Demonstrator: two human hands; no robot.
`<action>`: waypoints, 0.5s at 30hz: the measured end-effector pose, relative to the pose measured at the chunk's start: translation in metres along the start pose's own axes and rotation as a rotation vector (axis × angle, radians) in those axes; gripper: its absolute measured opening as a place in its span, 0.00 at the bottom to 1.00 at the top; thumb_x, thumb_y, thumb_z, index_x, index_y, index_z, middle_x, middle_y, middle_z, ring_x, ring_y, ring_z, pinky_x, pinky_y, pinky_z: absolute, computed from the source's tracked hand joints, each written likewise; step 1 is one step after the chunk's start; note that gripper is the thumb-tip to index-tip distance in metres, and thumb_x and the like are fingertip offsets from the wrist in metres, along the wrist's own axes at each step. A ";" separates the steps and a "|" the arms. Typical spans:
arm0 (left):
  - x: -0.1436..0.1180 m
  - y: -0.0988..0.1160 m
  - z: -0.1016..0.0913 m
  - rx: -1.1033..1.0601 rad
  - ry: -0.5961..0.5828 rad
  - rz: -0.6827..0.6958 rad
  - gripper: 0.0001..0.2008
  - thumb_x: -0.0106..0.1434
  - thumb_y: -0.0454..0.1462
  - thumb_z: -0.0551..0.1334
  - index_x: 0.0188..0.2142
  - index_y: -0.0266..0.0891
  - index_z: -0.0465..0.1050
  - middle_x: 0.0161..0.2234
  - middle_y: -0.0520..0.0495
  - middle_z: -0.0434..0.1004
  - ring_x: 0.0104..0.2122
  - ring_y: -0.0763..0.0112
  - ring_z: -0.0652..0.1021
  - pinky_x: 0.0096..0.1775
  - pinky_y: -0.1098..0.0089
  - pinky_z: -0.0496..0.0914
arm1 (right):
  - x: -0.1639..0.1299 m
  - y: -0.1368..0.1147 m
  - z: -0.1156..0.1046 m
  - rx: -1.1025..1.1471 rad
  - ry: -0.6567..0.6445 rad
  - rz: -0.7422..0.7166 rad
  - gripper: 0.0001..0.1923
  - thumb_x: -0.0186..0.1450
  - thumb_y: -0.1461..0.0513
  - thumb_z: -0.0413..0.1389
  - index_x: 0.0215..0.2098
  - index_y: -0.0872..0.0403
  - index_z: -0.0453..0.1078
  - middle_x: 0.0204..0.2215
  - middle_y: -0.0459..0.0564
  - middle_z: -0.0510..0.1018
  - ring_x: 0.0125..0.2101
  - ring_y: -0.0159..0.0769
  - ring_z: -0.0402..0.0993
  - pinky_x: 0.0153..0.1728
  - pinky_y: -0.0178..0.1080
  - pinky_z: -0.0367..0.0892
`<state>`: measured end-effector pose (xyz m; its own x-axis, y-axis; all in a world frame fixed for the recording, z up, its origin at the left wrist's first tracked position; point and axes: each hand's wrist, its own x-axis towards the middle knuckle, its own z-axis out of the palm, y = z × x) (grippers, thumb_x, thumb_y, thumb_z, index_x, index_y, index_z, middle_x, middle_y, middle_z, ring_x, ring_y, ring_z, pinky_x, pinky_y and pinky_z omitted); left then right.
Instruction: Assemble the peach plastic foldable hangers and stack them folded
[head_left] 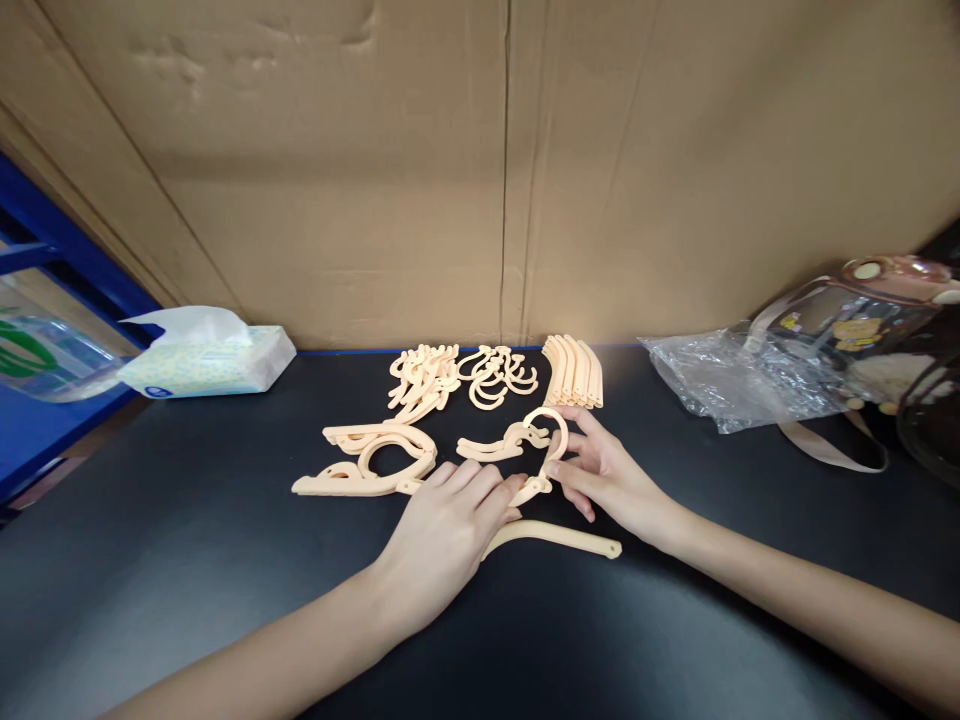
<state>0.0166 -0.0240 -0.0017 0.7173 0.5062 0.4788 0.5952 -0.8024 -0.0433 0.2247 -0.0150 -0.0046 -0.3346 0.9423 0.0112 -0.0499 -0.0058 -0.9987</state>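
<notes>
Head view: right hand [609, 478] fingers pinch hook piece [546, 450]; left hand [442, 535] flat, open, hiding arm piece [559, 538] end.

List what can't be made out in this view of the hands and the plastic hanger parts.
- Head view: the curved arm runs under the left hand; that end is hidden.
- The hook piece is partly covered by the right hand; how the parts join is unclear.
- The back pile of hooks is too small to count.
- The bottle is cut off by the left edge.
</notes>
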 end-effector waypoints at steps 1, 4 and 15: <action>0.000 0.000 0.000 0.002 -0.002 -0.003 0.14 0.73 0.36 0.48 0.46 0.33 0.70 0.29 0.48 0.72 0.29 0.67 0.70 0.29 0.67 0.57 | -0.001 -0.001 0.001 -0.017 0.018 -0.015 0.23 0.62 0.57 0.58 0.51 0.47 0.53 0.32 0.40 0.69 0.16 0.20 0.58 0.12 0.27 0.57; 0.000 0.000 0.002 -0.005 0.002 -0.001 0.13 0.73 0.36 0.48 0.45 0.33 0.70 0.29 0.48 0.72 0.30 0.67 0.71 0.29 0.67 0.58 | -0.003 -0.002 0.004 -0.056 0.052 -0.055 0.24 0.62 0.58 0.58 0.52 0.46 0.53 0.33 0.41 0.69 0.17 0.21 0.58 0.13 0.27 0.59; 0.000 0.000 0.001 -0.016 -0.030 -0.040 0.13 0.72 0.35 0.48 0.46 0.33 0.69 0.32 0.46 0.73 0.32 0.65 0.72 0.32 0.66 0.63 | -0.002 -0.004 0.002 -0.041 0.067 -0.066 0.26 0.62 0.57 0.59 0.54 0.46 0.51 0.30 0.39 0.68 0.18 0.23 0.62 0.21 0.32 0.64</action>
<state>0.0165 -0.0235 -0.0023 0.7037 0.5473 0.4531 0.6179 -0.7862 -0.0101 0.2236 -0.0175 -0.0006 -0.2684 0.9604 0.0752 -0.0307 0.0695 -0.9971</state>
